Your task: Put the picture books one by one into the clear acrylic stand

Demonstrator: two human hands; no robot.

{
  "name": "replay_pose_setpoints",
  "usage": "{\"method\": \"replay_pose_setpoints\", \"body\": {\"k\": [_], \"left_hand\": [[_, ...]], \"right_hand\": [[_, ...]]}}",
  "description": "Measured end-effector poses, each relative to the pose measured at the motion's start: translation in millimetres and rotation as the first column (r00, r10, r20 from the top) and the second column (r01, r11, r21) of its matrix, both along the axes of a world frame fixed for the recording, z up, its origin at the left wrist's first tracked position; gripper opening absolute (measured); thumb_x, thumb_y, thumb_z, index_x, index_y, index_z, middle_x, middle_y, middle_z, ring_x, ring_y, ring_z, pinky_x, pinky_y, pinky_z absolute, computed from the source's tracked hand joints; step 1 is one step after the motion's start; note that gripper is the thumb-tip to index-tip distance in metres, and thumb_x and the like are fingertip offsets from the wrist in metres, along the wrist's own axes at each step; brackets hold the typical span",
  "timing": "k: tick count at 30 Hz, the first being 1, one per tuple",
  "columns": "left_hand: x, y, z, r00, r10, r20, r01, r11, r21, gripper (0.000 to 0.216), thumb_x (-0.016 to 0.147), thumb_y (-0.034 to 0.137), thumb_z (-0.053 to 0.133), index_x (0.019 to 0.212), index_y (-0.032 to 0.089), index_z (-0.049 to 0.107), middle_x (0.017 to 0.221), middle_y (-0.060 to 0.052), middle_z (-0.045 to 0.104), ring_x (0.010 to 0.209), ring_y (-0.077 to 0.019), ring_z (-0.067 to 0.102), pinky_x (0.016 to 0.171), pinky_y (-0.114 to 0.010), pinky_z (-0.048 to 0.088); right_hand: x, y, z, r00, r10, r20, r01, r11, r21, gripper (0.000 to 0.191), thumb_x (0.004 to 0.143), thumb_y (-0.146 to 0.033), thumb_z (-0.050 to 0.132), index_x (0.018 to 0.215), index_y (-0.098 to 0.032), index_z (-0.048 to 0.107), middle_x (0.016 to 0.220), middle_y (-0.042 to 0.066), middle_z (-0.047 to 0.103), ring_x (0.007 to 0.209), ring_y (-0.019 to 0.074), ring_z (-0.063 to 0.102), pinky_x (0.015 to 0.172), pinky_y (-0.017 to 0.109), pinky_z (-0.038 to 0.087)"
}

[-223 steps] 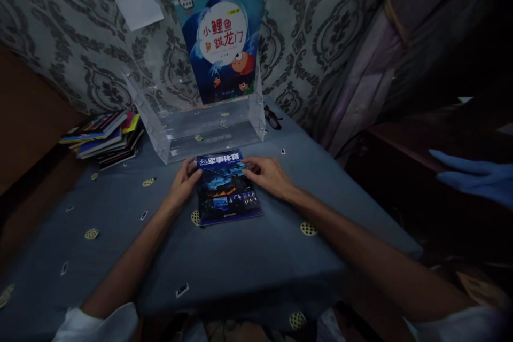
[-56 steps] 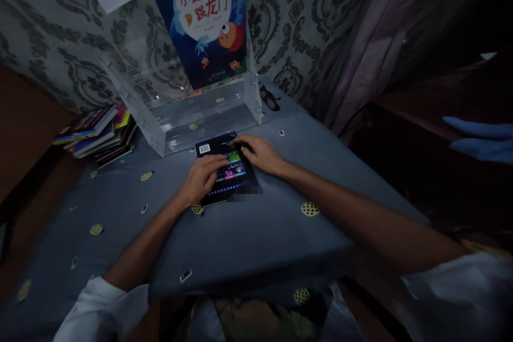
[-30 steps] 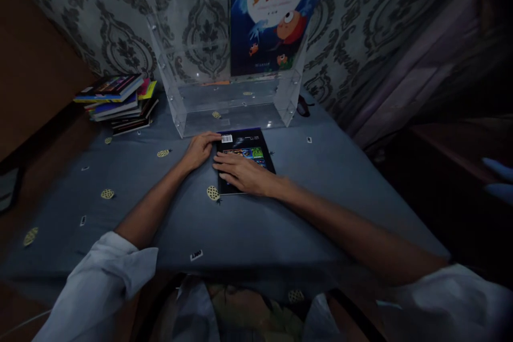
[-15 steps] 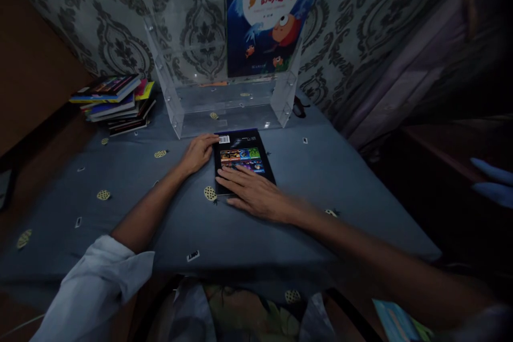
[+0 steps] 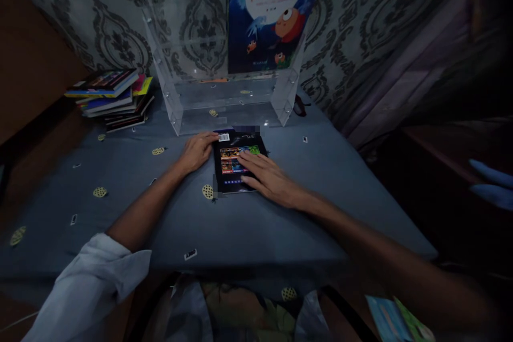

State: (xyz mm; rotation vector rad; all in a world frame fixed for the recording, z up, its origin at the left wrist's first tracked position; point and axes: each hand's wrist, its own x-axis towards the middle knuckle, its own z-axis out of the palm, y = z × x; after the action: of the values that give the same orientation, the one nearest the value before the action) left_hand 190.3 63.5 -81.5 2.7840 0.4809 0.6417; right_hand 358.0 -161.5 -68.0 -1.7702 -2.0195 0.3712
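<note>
A black book [image 5: 236, 186] lies flat on the table, its barcode and rows of small coloured pictures facing up. My left hand [image 5: 197, 150] rests at the book's upper left corner, fingertips by the barcode. Across the right part of the cover lies my right hand [image 5: 272, 179], flat with fingers stretched out to the left, hiding some of the pictures. Just behind the book stands a clear acrylic rack [image 5: 224, 115]. A blue picture book [image 5: 260, 45] with red Chinese characters and an orange fish leans upright in its upper tier.
A stack of books [image 5: 110, 99] stands at the back left of the table [image 5: 336, 181], which has a grey-blue cloth with pineapple prints. Dark glasses [image 5: 300, 106] lie right of the rack. Colourful booklets [image 5: 395, 320] show below the table's front edge.
My right hand has slid up and to the right over the black book, uncovering its lower part. My left hand stays at the upper left corner.
</note>
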Motion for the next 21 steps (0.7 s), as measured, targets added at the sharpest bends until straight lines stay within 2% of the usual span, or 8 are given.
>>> {"method": "replay_pose_setpoints", "body": {"k": [4,9,16,21], "left_hand": [[0,0,-0.9,1.0,0.006,-0.002,-0.006,1.0,0.012,0.045,0.086,0.006,0.046,0.122,0.019,0.069,0.131,-0.005,0.068,0.124,-0.0209,0.062,0.111,-0.044,0.047],[-1,-5,1.4,1.0,-0.002,-0.029,0.003,0.999,0.052,0.044,0.088,0.006,0.048,0.126,0.016,0.066,0.134,-0.009,0.066,0.126,-0.0229,0.061,0.112,-0.044,0.046],[-2,-11,7.4,0.994,-0.01,-0.113,0.022,0.994,0.108,0.045,0.09,0.008,0.049,0.132,0.019,0.063,0.14,-0.009,0.062,0.129,-0.0255,0.059,0.109,-0.048,0.047],[-1,-11,4.1,0.995,-0.002,-0.099,0.012,0.995,0.098,0.046,0.09,0.007,0.048,0.132,0.019,0.063,0.141,-0.009,0.062,0.131,-0.0248,0.058,0.111,-0.049,0.046]], "right_hand": [[22,2,-5.1,0.998,-0.068,-0.007,0.068,0.998,-0.02,0.064,0.104,-0.054,0.03,0.155,-0.016,0.038,0.163,0.012,0.033,0.153,0.0286,0.025,0.125,0.057,0.021],[39,3,-8.4,0.996,-0.093,-0.004,0.093,0.995,0.02,0.06,0.104,-0.053,0.031,0.156,-0.023,0.037,0.163,0.009,0.035,0.152,0.029,0.027,0.123,0.062,0.022],[38,4,-6.5,0.993,-0.115,0.042,0.114,0.993,0.024,0.058,0.104,-0.048,0.033,0.154,-0.018,0.041,0.162,0.012,0.036,0.152,0.0285,0.029,0.123,0.06,0.023],[34,5,-6.3,0.988,-0.134,0.08,0.132,0.991,0.037,0.056,0.104,-0.044,0.035,0.153,-0.019,0.041,0.161,0.012,0.037,0.151,0.0281,0.03,0.122,0.059,0.026]]}}
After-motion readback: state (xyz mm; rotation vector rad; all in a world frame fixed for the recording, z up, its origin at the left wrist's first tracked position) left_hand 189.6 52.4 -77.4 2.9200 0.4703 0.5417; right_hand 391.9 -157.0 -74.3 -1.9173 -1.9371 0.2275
